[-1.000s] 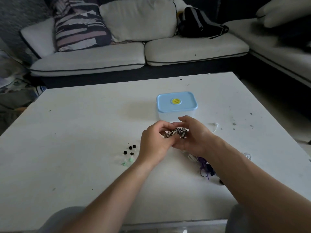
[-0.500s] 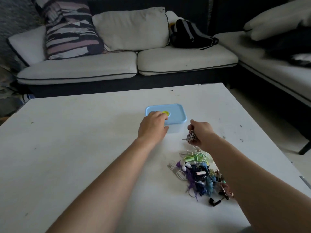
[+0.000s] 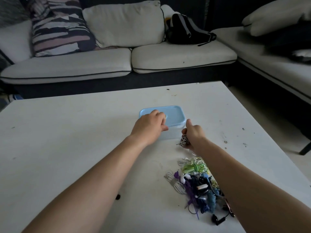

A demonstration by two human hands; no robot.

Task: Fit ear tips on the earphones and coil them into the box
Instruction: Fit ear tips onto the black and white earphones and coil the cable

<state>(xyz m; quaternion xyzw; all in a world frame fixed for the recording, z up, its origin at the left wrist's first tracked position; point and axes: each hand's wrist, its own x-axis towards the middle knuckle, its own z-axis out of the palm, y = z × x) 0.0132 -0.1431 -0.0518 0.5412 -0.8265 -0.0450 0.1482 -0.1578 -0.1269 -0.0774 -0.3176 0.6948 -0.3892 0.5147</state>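
A clear box with a light blue lid (image 3: 175,113) stands in the middle of the white table (image 3: 67,140). My left hand (image 3: 149,126) lies on the lid, fingers curled over its centre and thumb at its front rim. My right hand (image 3: 193,133) is just right of the box and grips a coiled black-and-white earphone bundle (image 3: 183,140); one finger points up at the lid's near right corner. A tangled pile of coloured earphones (image 3: 198,182) lies near my right forearm.
A small black ear tip (image 3: 117,197) lies by my left forearm. A black earbud (image 3: 217,220) sits at the pile's near edge. A grey sofa (image 3: 117,64) with cushions and a black backpack (image 3: 185,31) stands beyond the table's far edge.
My hands parted: the left went to the box lid, the right kept the coiled earphones and moved up beside the box. The view swung, hiding the ear tips at left.
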